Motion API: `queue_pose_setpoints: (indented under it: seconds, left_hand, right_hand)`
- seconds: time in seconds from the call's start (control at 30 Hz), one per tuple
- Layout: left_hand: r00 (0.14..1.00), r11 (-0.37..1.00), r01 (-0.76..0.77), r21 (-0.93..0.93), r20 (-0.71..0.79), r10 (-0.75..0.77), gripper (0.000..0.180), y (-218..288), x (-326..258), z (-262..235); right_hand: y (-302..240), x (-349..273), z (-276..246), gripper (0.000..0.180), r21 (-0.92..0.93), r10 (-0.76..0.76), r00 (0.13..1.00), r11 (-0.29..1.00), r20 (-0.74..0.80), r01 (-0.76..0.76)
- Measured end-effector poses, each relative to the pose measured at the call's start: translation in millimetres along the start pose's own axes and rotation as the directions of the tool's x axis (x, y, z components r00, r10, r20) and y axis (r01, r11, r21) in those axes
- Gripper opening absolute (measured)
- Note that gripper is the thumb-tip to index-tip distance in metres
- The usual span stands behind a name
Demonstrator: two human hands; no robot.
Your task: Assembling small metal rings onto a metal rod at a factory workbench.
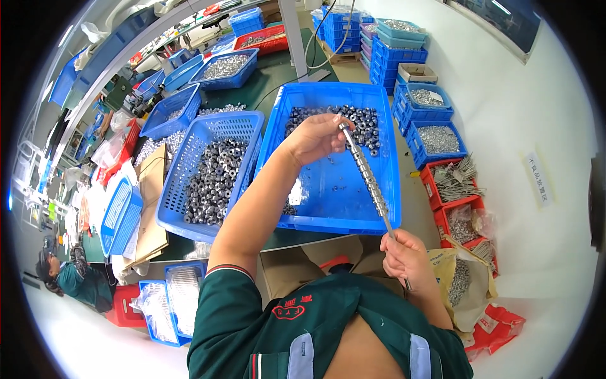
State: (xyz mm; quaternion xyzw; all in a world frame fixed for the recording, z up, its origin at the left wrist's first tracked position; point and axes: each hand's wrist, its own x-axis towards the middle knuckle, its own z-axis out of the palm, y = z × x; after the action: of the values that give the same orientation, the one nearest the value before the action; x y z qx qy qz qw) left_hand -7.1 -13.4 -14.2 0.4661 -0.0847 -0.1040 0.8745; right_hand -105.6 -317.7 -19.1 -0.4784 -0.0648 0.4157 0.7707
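Observation:
A thin metal rod [389, 227] strung with a row of shiny metal rings [366, 174] slants across the front right of a blue tub. My right hand [407, 258] is closed round the rod's bare lower part, close to my body. At the upper end, my left hand [320, 138] pinches by the rod's tip, at a metal ring [343, 126]; whether this ring is fully on the rod I cannot tell. Below my left hand, dark metal rings [365, 128] lie heaped at the far side of the blue tub [334, 220].
Left of the tub stands a blue perforated basket [167, 208] with many dark metal rings [214, 180]. Cardboard [151, 196] leans beside it. Red bins [442, 183] and stacked blue crates [416, 114] line the right wall. A person [79, 278] is at the far left.

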Motion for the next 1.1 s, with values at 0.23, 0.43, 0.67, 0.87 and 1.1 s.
queue_pose_setpoints:
  seconds: [0.23,0.43,0.67,0.87,1.1]
  left_hand:
    - [0.991,0.991,0.081,0.102,0.1,-0.091,0.03,-14,4,3]
    - [0.991,0.978,0.106,0.182,0.058,-0.118,0.046,-7,-1,9]
    - [0.864,0.18,0.184,0.966,-0.246,0.44,0.019,-17,10,-43]
    - [0.942,-0.225,0.272,0.936,-0.21,0.263,0.021,-47,17,-66]
    - [0.933,-0.443,0.36,0.821,-0.308,0.188,0.019,-58,27,-60]
  right_hand:
    - [0,2,10,0.018,-0.104,-0.045,0.998,0.994,-0.04,0.041]
    - [2,6,3,0.017,-0.038,-0.05,0.999,0.998,-0.006,0.049]
    - [5,8,-6,0.021,-0.049,-0.069,0.995,0.997,-0.073,0.066]
    - [9,8,-9,0.019,-0.061,-0.051,0.996,0.997,-0.073,0.047]
    - [8,5,-12,0.018,-0.06,-0.04,0.997,0.998,-0.068,0.036]
